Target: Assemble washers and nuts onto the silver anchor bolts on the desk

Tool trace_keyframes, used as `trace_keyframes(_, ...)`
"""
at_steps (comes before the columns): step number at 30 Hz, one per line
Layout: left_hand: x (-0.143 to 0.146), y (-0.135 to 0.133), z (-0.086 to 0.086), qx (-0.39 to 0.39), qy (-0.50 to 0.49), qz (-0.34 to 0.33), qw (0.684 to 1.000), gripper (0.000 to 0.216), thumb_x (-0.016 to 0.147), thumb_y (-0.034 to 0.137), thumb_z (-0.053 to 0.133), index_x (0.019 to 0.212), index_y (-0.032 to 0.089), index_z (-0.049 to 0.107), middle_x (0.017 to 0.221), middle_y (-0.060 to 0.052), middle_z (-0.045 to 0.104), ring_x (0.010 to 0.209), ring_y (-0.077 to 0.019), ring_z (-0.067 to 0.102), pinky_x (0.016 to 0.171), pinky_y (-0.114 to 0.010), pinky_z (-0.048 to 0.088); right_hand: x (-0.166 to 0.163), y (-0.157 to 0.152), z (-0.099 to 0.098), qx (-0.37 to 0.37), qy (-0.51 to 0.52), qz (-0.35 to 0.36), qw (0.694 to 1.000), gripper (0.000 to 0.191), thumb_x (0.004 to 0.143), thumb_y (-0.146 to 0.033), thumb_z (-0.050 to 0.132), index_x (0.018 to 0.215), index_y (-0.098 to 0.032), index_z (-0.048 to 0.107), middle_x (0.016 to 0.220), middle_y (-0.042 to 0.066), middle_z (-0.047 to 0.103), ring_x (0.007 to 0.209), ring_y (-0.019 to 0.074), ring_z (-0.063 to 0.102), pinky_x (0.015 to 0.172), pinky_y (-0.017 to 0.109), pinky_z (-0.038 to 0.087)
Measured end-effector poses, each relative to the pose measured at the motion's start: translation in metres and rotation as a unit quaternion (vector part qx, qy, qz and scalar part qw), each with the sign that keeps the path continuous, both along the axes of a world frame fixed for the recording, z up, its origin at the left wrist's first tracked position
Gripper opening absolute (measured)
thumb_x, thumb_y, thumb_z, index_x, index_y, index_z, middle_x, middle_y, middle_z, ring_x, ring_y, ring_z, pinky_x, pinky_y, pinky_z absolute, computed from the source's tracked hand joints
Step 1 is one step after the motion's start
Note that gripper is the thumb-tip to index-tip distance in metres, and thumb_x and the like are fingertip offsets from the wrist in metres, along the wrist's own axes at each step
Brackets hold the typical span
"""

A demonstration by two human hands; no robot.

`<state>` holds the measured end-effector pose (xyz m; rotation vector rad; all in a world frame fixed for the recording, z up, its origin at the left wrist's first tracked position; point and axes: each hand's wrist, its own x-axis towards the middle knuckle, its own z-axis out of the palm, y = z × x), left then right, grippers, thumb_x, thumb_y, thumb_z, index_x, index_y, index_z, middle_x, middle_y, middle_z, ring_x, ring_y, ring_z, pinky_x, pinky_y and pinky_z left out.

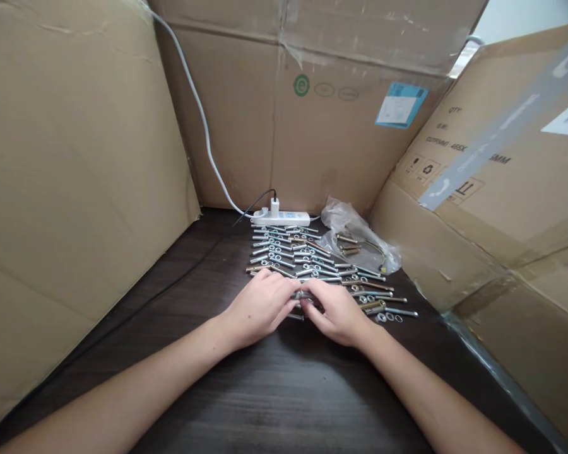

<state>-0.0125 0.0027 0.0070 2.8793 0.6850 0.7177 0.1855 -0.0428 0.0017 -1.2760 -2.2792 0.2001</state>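
Observation:
Both hands meet low over the table, fingertips pinched together. My left hand (264, 304) closes on one end of a small silver metal anchor bolt (303, 294). On its other end are the closed fingers of my right hand (337, 310). Most of that bolt is hidden by the fingers. Just beyond the hands lie rows of bolts, sleeves, nuts and washers (312, 258), some silver and some brassy. A loose nut (381, 317) and washers (394, 318) rest right of my right hand. Part of another bolt (295, 316) shows under my left fingers.
A white power strip (293, 219) with a plugged-in charger (275, 207) stands behind the rows. Right of it lies a clear plastic bag (355, 230) with brassy bolts. A black cable (170, 287) crosses the dark table (284, 397). Cardboard (274, 145) walls three sides.

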Motion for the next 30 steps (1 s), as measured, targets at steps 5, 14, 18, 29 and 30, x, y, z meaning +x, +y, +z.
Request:
trace_keyframes(5, -0.0022, 0.0015, 0.0005, -0.042, 0.02, -0.031, 0.998, 0.013, 0.093, 0.025, 0.046, 0.103, 0.018, 0.052, 0.099, -0.003, 0.061, 0.088, -0.0184, 0.053, 0.079, -0.032, 0.036, -0.0044, -0.0014, -0.0015, -0.016, -0.008, 0.002, 1.0, 0.01, 0.087, -0.022, 0.046, 0.077, -0.021, 0.049, 0.067, -0.001, 0.057, 0.057, 0.0137, 0.05, 0.054, 0.023, 0.032)
trace_keyframes(14, -0.0026, 0.0027, 0.0012, -0.065, 0.016, -0.03, 0.997, 0.018, 0.095, 0.03, 0.041, 0.095, 0.016, 0.052, 0.091, -0.004, 0.058, 0.083, -0.0182, 0.048, 0.074, -0.031, 0.034, -0.0046, -0.0017, -0.004, -0.008, -0.04, -0.012, 0.999, 0.014, 0.086, -0.025, 0.046, 0.074, -0.02, 0.046, 0.062, -0.002, 0.055, 0.051, 0.0114, 0.045, 0.052, 0.022, 0.026)
trace_keyframes(18, -0.0021, 0.0042, -0.0013, -0.08, 0.028, -0.022, 0.996, 0.026, 0.096, 0.03, 0.037, 0.083, 0.016, 0.053, 0.081, -0.003, 0.056, 0.078, -0.0175, 0.046, 0.072, -0.03, 0.033, -0.0073, -0.0019, -0.0049, -0.005, -0.051, -0.008, 0.999, 0.016, 0.088, -0.027, 0.045, 0.073, -0.02, 0.045, 0.061, -0.002, 0.054, 0.052, 0.011, 0.045, 0.053, 0.022, 0.025)
trace_keyframes(29, -0.006, 0.0017, 0.0026, -0.096, -0.015, -0.048, 0.994, 0.015, 0.092, 0.016, 0.034, 0.096, 0.017, 0.049, 0.088, -0.004, 0.056, 0.079, -0.017, 0.048, 0.074, -0.03, 0.035, -0.0069, -0.0016, -0.0063, -0.008, -0.045, -0.016, 0.999, 0.012, 0.086, -0.026, 0.045, 0.077, -0.019, 0.049, 0.063, -0.002, 0.056, 0.053, 0.0116, 0.046, 0.054, 0.022, 0.026)
trace_keyframes(30, -0.0061, 0.002, 0.0025, -0.101, -0.014, -0.053, 0.993, 0.016, 0.091, 0.015, 0.034, 0.096, 0.017, 0.049, 0.087, -0.004, 0.056, 0.079, -0.0169, 0.048, 0.075, -0.03, 0.036, -0.0062, -0.0014, -0.006, -0.007, -0.04, -0.018, 0.999, 0.012, 0.086, -0.026, 0.045, 0.077, -0.02, 0.049, 0.062, -0.002, 0.055, 0.053, 0.0115, 0.046, 0.054, 0.022, 0.026)
